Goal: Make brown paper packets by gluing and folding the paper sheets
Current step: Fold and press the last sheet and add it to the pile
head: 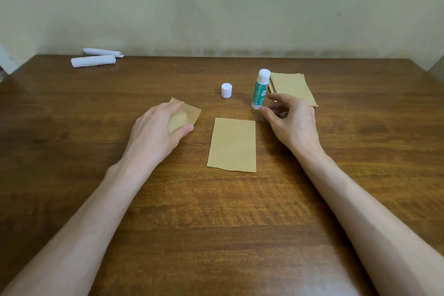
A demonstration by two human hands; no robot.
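Far left, white paper rolls (93, 60). Left hand (157, 125) curled round a folded brown packet (189, 113). In the middle, one flat brown sheet (232, 145). White cap (226, 90), off. Glue stick (260, 90) standing open, right hand (290, 120) just beside it, fingers loosely bent, holding nothing. Might bump it over, or let glue dry. No boxes; only a sheet pile (295, 84), far right.
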